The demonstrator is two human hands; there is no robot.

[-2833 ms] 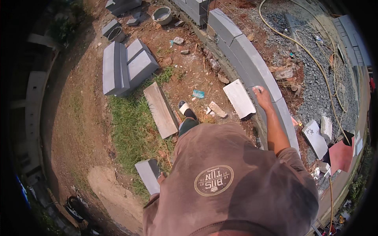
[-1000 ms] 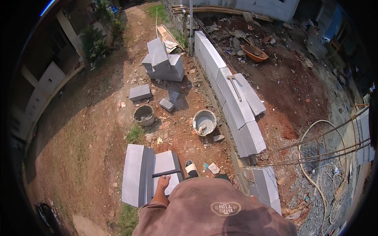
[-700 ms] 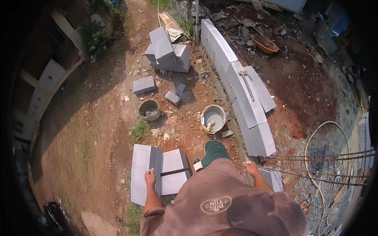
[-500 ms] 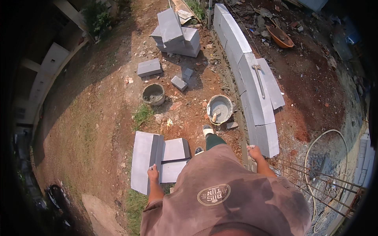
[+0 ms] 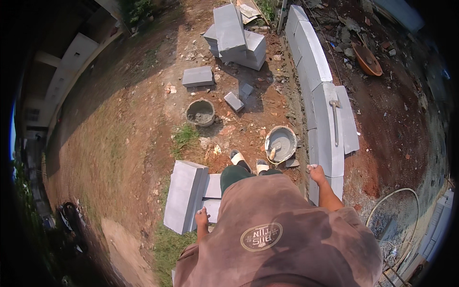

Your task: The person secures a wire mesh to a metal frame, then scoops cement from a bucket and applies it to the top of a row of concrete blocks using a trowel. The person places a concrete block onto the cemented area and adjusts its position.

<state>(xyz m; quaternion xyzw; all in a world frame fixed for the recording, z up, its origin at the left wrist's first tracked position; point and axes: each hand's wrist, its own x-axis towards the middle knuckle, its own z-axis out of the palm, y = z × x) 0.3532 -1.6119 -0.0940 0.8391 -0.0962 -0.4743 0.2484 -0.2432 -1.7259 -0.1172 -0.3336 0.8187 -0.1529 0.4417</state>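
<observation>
L hand (image 5: 202,218) rests open on stack of grey rectangular concrete blocks (image 5: 184,195), R hand (image 5: 316,173) grip unclear; blocks prob heavy, stiff, rough – grab by ends.

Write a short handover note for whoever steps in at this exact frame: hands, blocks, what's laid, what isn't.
Left hand: empty, fingers loose, beside the upright grey block at the near stack.
Right hand: empty, at the near end of the block wall.
A hammer lies on top of the wall; the mortar pan with a trowel sits by the feet.
Done: one course of blocks laid.
Left: the near stack and the far block pile are not laid.
</observation>
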